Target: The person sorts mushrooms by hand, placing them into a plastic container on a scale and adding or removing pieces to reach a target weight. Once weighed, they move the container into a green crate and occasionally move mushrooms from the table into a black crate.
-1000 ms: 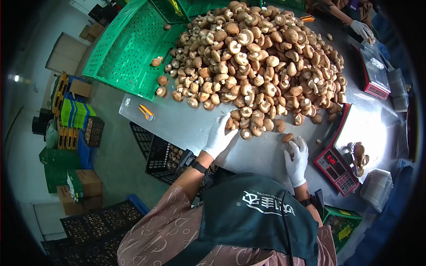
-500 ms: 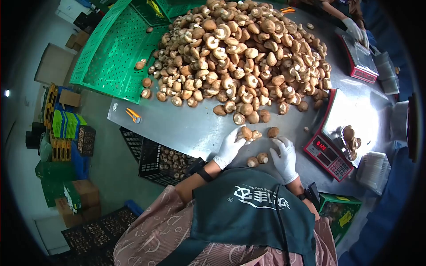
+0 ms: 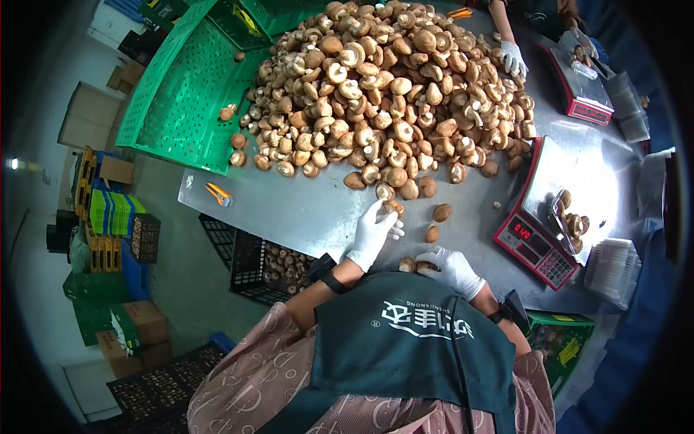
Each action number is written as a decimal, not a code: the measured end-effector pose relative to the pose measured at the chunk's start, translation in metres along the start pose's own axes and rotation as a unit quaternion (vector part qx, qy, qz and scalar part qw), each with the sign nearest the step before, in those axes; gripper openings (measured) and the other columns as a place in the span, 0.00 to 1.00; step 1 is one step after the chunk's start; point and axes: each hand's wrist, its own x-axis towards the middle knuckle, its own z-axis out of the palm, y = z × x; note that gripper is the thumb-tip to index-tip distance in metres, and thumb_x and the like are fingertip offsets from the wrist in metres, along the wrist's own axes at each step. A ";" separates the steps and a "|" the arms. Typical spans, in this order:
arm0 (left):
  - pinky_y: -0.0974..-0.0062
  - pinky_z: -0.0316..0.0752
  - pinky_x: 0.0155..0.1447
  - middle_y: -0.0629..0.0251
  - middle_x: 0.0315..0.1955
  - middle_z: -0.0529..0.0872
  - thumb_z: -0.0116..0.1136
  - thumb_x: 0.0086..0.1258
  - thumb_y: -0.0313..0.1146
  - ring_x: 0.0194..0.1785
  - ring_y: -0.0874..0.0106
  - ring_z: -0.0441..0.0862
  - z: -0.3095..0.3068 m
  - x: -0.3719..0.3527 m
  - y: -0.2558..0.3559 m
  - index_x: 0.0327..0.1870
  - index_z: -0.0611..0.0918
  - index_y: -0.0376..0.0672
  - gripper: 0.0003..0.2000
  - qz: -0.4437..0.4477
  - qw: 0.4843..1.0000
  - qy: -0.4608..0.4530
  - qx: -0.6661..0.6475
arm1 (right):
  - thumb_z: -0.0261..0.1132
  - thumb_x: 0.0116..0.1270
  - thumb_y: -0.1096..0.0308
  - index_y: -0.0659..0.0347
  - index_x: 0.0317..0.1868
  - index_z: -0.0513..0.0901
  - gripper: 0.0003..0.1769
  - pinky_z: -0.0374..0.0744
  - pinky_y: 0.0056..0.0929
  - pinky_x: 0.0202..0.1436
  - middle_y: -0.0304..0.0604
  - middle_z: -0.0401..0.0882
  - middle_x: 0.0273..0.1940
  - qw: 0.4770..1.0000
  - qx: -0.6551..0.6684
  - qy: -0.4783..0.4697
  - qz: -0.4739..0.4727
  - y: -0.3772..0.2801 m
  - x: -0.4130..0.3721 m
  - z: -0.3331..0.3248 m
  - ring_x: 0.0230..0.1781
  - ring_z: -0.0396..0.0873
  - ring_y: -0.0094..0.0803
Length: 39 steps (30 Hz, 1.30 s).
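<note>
Pinching a brown mushroom (image 3: 395, 208) in the grip of the white-gloved left hand (image 3: 372, 233), fingertips closed around the cap, just below centre of the frame. Held right at the near edge of the mushroom pile (image 3: 390, 94); cannot tell whether touching the outermost caps or just clear of them.

Lower and to the right, curled over two small mushrooms (image 3: 408, 265) with the gloved right hand (image 3: 453, 266), close to the near edge of the table (image 3: 303, 210). Cannot tell whether that grip is clamped on them or only resting on top.

Between the hands and the pile, two loose mushrooms (image 3: 442, 213), apart from each other on bare steel.

Further right, a red scale (image 3: 538, 253) with a few mushrooms on its pan. Beside it, at the right edge, a stack of clear trays (image 3: 611, 264).

At upper left, a green crate (image 3: 181, 94) lying open against the pile. Below it on the table, an orange-handled tool (image 3: 217, 193).

Under the table, lower left of the hands, a black crate (image 3: 246, 249) with more mushrooms inside.

At top right, a co-worker's gloved hand (image 3: 513, 58) at the far side of the pile, near a second red scale (image 3: 582, 94).
</note>
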 end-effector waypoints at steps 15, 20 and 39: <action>0.64 0.78 0.64 0.46 0.67 0.78 0.58 0.73 0.29 0.61 0.52 0.83 -0.241 -0.061 0.018 0.77 0.67 0.43 0.31 0.178 0.735 0.381 0.533 | 0.70 0.61 0.78 0.60 0.63 0.77 0.28 0.80 0.39 0.62 0.52 0.76 0.62 0.949 -0.042 0.292 0.111 0.015 0.009 -0.003 0.61 0.78 0.52; 0.60 0.76 0.66 0.46 0.63 0.79 0.61 0.73 0.32 0.64 0.52 0.79 -0.134 -0.029 0.049 0.69 0.76 0.41 0.23 0.163 0.871 0.182 0.426 | 0.70 0.64 0.77 0.62 0.61 0.80 0.24 0.80 0.37 0.60 0.53 0.77 0.61 0.938 0.014 0.313 0.150 0.020 0.011 -0.005 0.58 0.81 0.47; 0.63 0.84 0.52 0.52 0.51 0.85 0.59 0.74 0.27 0.49 0.57 0.87 -0.068 0.038 0.022 0.59 0.75 0.35 0.15 0.096 0.986 0.087 0.107 | 0.70 0.65 0.74 0.62 0.65 0.78 0.27 0.81 0.27 0.54 0.42 0.83 0.51 0.908 0.255 0.278 0.181 0.033 0.040 -0.041 0.49 0.82 0.28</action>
